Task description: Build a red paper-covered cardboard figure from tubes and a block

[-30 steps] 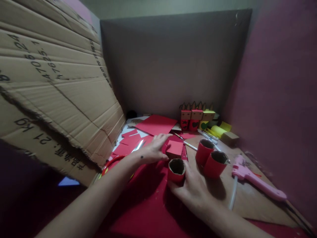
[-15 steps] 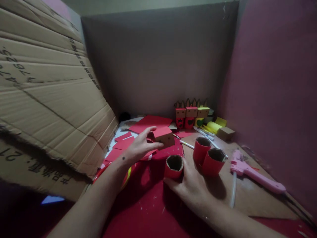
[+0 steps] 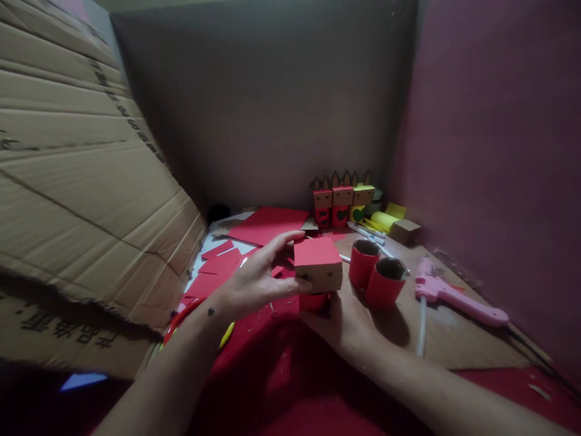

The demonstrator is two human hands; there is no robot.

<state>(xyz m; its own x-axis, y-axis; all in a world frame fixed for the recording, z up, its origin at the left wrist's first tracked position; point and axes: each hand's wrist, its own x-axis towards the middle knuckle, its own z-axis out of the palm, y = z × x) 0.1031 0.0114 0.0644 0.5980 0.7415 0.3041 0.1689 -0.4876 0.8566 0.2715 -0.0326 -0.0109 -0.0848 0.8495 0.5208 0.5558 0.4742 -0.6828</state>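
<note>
My left hand [image 3: 267, 269] grips a small cardboard box [image 3: 318, 266] with a red top and two dark dots on its front, thumb and fingers on its left side. Directly beneath the box is a red-wrapped cardboard tube [image 3: 314, 303], mostly covered by it; I cannot tell whether the two touch all round. My right hand [image 3: 347, 324] is wrapped round this tube from the right. Two more red tubes, a rear one [image 3: 362, 269] and a front one [image 3: 385, 287], stand upright with open tops just right of my right hand.
A pink glue gun [image 3: 458, 301] lies on a cardboard sheet [image 3: 454, 345] at right. Finished box-headed figures [image 3: 342, 206] stand at the back beside yellow paper [image 3: 385, 221] and pens [image 3: 370, 233]. Red paper [image 3: 267, 224] lies behind my left hand. A large cardboard panel [image 3: 91, 151] leans at left.
My left hand has moved right and brought the box over the tube in my right hand. The tube's open top is now covered. The camera view has shifted slightly.
</note>
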